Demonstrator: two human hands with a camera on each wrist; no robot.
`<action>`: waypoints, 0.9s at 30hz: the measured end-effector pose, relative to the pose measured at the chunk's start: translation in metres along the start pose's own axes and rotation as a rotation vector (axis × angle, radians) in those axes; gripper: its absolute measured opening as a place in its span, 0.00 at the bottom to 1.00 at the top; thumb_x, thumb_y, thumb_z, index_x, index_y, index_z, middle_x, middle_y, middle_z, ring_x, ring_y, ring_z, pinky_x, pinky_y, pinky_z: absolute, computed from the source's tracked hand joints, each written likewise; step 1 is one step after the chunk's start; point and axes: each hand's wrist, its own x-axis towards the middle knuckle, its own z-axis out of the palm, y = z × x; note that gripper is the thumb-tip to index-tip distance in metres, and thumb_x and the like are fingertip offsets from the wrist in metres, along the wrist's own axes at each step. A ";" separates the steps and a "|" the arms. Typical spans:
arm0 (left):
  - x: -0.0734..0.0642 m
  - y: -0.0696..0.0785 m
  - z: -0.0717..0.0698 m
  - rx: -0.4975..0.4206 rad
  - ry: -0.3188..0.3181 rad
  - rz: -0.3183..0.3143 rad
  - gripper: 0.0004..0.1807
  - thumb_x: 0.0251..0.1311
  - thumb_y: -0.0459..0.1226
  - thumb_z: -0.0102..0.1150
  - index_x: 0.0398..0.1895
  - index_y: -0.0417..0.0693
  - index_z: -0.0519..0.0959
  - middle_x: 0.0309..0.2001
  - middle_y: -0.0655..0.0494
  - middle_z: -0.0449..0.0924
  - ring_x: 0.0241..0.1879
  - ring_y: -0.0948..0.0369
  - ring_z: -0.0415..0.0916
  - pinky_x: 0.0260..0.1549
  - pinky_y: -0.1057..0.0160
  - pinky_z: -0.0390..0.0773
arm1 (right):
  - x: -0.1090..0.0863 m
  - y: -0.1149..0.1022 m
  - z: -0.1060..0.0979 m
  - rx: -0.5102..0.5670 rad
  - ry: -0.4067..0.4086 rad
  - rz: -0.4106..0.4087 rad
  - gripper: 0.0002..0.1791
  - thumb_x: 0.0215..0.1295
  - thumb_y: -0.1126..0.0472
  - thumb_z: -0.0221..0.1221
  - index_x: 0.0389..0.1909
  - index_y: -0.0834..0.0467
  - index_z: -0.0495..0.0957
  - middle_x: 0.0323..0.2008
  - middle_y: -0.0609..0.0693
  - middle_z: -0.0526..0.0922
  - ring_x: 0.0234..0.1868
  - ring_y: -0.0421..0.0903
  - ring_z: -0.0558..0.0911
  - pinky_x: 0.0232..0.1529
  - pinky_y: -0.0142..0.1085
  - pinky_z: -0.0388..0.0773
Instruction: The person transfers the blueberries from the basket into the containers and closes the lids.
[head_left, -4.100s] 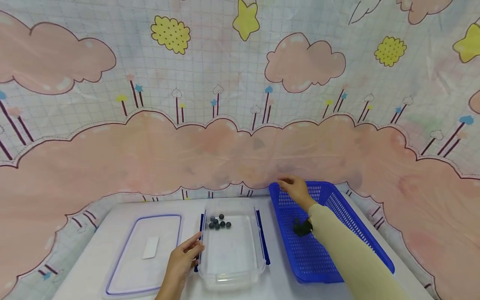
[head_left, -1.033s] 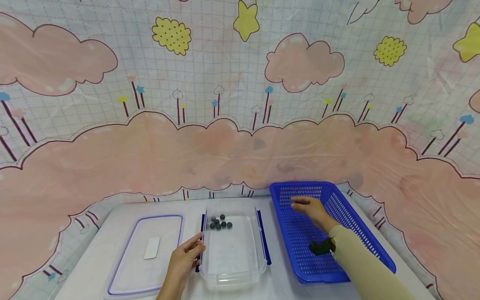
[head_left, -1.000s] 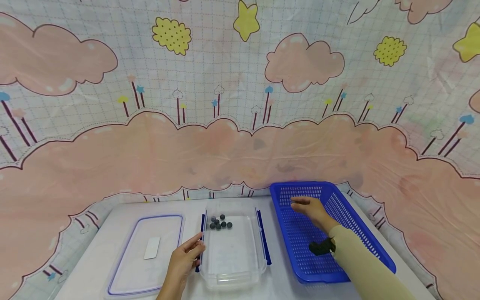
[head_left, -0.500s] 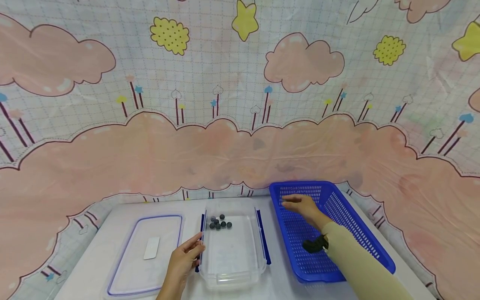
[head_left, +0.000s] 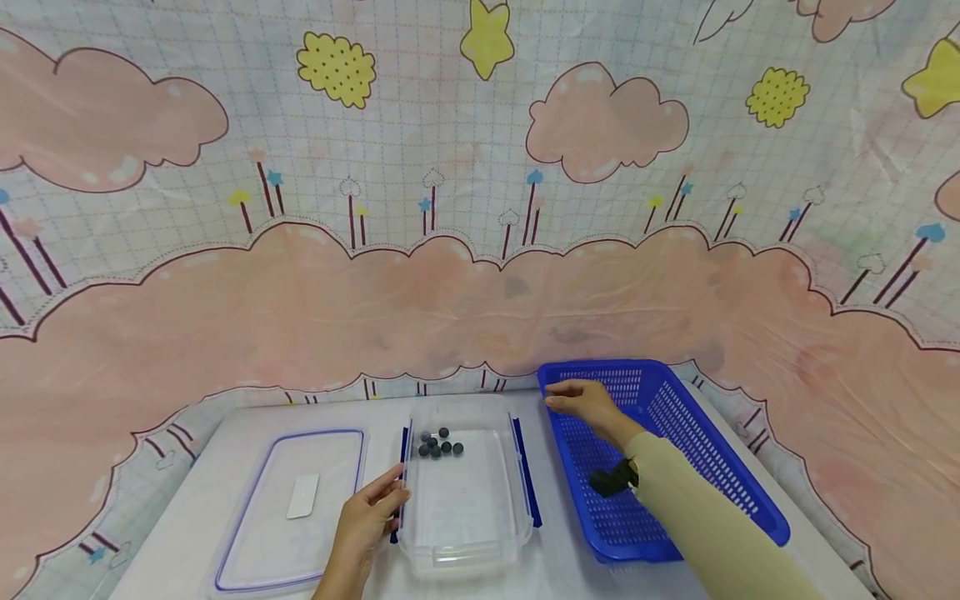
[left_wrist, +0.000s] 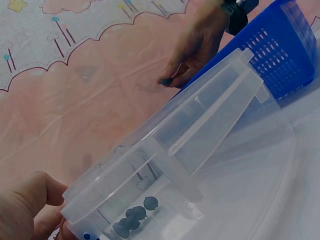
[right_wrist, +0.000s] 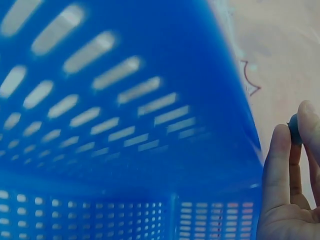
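My right hand (head_left: 590, 406) is above the far left rim of the blue plastic basket (head_left: 705, 442). Between its thumb and fingertips it pinches a small dark blueberry (right_wrist: 294, 131), which also shows in the left wrist view. My left hand (head_left: 365, 517) grips the left side of the clear plastic box (head_left: 465, 557) at a blue side latch. Several blueberries (head_left: 446, 447) sit together in the far left corner of that box. My right forearm and sleeve hide part of the basket's floor, so I cannot tell what lies there.
A clear lid with a blue seal (head_left: 255, 508) and a white label (head_left: 303, 497) lies on the white table (head_left: 187, 500) left of the box. A patterned cloth (head_left: 450, 308) hangs behind. The basket stands right of the box, with a gap between them.
Over the last second my right hand has moved left and slightly up, from inside the basket to its left rim, carrying the blueberry. My left hand and the berries in the box stay put.
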 end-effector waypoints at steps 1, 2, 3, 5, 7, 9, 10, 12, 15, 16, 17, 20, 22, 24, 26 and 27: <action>0.000 0.000 0.000 0.000 0.001 -0.001 0.26 0.56 0.31 0.66 0.62 0.44 0.77 0.35 0.65 0.80 0.32 0.65 0.72 0.24 0.71 0.76 | 0.001 -0.001 0.002 -0.005 -0.001 0.001 0.21 0.65 0.63 0.63 0.57 0.67 0.78 0.55 0.62 0.80 0.52 0.51 0.83 0.62 0.52 0.73; 0.000 0.000 0.000 0.001 0.000 -0.003 0.26 0.56 0.31 0.66 0.62 0.44 0.77 0.35 0.65 0.80 0.31 0.65 0.72 0.24 0.71 0.76 | 0.002 -0.002 0.004 -0.013 -0.001 0.003 0.21 0.65 0.63 0.63 0.57 0.67 0.78 0.55 0.62 0.80 0.52 0.51 0.83 0.61 0.52 0.74; 0.000 0.000 0.000 0.001 0.000 -0.004 0.26 0.57 0.31 0.66 0.62 0.44 0.77 0.35 0.65 0.79 0.32 0.65 0.72 0.24 0.71 0.76 | 0.003 -0.003 0.006 -0.017 -0.001 0.006 0.20 0.65 0.64 0.63 0.56 0.66 0.79 0.54 0.61 0.81 0.52 0.51 0.82 0.61 0.51 0.74; 0.000 0.000 0.001 -0.001 0.000 -0.006 0.26 0.57 0.31 0.66 0.62 0.44 0.77 0.35 0.65 0.79 0.32 0.65 0.72 0.24 0.71 0.76 | 0.004 -0.005 0.010 -0.031 0.010 0.018 0.19 0.64 0.63 0.64 0.55 0.64 0.80 0.54 0.59 0.81 0.52 0.50 0.82 0.59 0.49 0.76; 0.000 0.000 0.001 -0.002 -0.001 -0.006 0.27 0.57 0.31 0.66 0.62 0.44 0.77 0.35 0.65 0.80 0.32 0.65 0.72 0.24 0.71 0.76 | 0.005 -0.008 0.012 -0.049 0.011 0.018 0.18 0.64 0.63 0.64 0.54 0.64 0.81 0.53 0.59 0.82 0.52 0.49 0.82 0.58 0.47 0.77; 0.000 0.000 0.001 -0.003 0.001 -0.004 0.26 0.57 0.31 0.66 0.62 0.44 0.77 0.35 0.64 0.80 0.33 0.65 0.72 0.24 0.71 0.76 | 0.006 -0.010 0.015 -0.056 0.018 0.019 0.17 0.64 0.63 0.64 0.53 0.63 0.81 0.52 0.58 0.82 0.51 0.49 0.82 0.57 0.46 0.78; 0.000 0.000 0.001 -0.003 0.002 -0.003 0.26 0.57 0.31 0.66 0.62 0.44 0.77 0.36 0.64 0.80 0.33 0.65 0.72 0.24 0.71 0.76 | 0.006 -0.011 0.015 -0.060 0.016 0.017 0.17 0.64 0.63 0.64 0.53 0.63 0.81 0.52 0.58 0.82 0.51 0.49 0.82 0.57 0.45 0.78; 0.001 0.000 0.001 0.000 0.001 0.001 0.26 0.57 0.31 0.66 0.62 0.44 0.77 0.36 0.63 0.80 0.33 0.65 0.72 0.24 0.71 0.76 | 0.007 -0.013 0.016 -0.079 0.014 0.012 0.17 0.64 0.63 0.64 0.53 0.63 0.82 0.51 0.57 0.83 0.50 0.48 0.82 0.56 0.45 0.78; 0.001 0.000 0.001 0.000 0.004 0.007 0.26 0.57 0.31 0.66 0.62 0.44 0.77 0.37 0.62 0.80 0.32 0.65 0.72 0.23 0.71 0.76 | 0.008 -0.016 0.018 -0.093 -0.002 0.002 0.18 0.63 0.61 0.65 0.53 0.63 0.82 0.50 0.57 0.84 0.49 0.48 0.82 0.57 0.46 0.77; 0.000 0.000 0.001 0.001 0.004 0.008 0.26 0.57 0.31 0.66 0.62 0.44 0.77 0.37 0.61 0.80 0.32 0.66 0.72 0.23 0.71 0.76 | 0.008 -0.017 0.019 -0.095 -0.007 0.002 0.18 0.63 0.61 0.65 0.53 0.62 0.82 0.50 0.56 0.84 0.48 0.48 0.82 0.57 0.47 0.77; 0.000 0.000 0.001 0.000 0.003 0.009 0.26 0.57 0.31 0.65 0.62 0.44 0.77 0.37 0.61 0.80 0.31 0.66 0.72 0.23 0.71 0.76 | 0.009 -0.018 0.020 -0.095 -0.013 0.001 0.18 0.63 0.61 0.65 0.53 0.62 0.81 0.50 0.56 0.84 0.48 0.47 0.82 0.57 0.47 0.77; 0.000 0.000 0.001 -0.009 0.003 0.008 0.26 0.57 0.30 0.66 0.62 0.43 0.77 0.37 0.61 0.80 0.30 0.66 0.72 0.23 0.72 0.76 | 0.011 -0.021 0.023 -0.074 -0.038 -0.017 0.19 0.63 0.62 0.65 0.55 0.64 0.80 0.52 0.59 0.82 0.49 0.48 0.82 0.58 0.46 0.77; -0.001 -0.001 0.001 -0.016 0.002 0.009 0.26 0.56 0.30 0.65 0.61 0.43 0.77 0.37 0.62 0.80 0.30 0.66 0.72 0.23 0.72 0.76 | 0.013 -0.021 0.026 -0.063 -0.047 -0.028 0.19 0.63 0.63 0.65 0.55 0.64 0.80 0.53 0.59 0.82 0.50 0.48 0.82 0.58 0.45 0.77; -0.001 -0.002 0.001 -0.021 0.001 0.009 0.26 0.56 0.30 0.66 0.61 0.43 0.77 0.36 0.63 0.80 0.30 0.66 0.72 0.23 0.72 0.76 | 0.015 -0.022 0.028 -0.053 -0.052 -0.038 0.19 0.63 0.64 0.64 0.54 0.65 0.80 0.53 0.60 0.82 0.49 0.48 0.82 0.58 0.47 0.76; 0.000 -0.002 0.001 -0.020 0.001 0.010 0.26 0.56 0.30 0.66 0.61 0.43 0.77 0.36 0.63 0.80 0.30 0.67 0.73 0.23 0.72 0.76 | 0.017 -0.023 0.032 -0.053 -0.047 -0.030 0.18 0.63 0.64 0.65 0.54 0.63 0.81 0.52 0.59 0.82 0.49 0.48 0.82 0.59 0.48 0.76; 0.000 -0.002 0.001 -0.019 0.002 0.010 0.26 0.56 0.30 0.66 0.61 0.43 0.77 0.35 0.63 0.80 0.30 0.67 0.73 0.23 0.72 0.76 | 0.018 -0.023 0.033 -0.053 -0.044 -0.024 0.18 0.63 0.64 0.65 0.53 0.63 0.81 0.51 0.58 0.83 0.49 0.48 0.82 0.59 0.49 0.75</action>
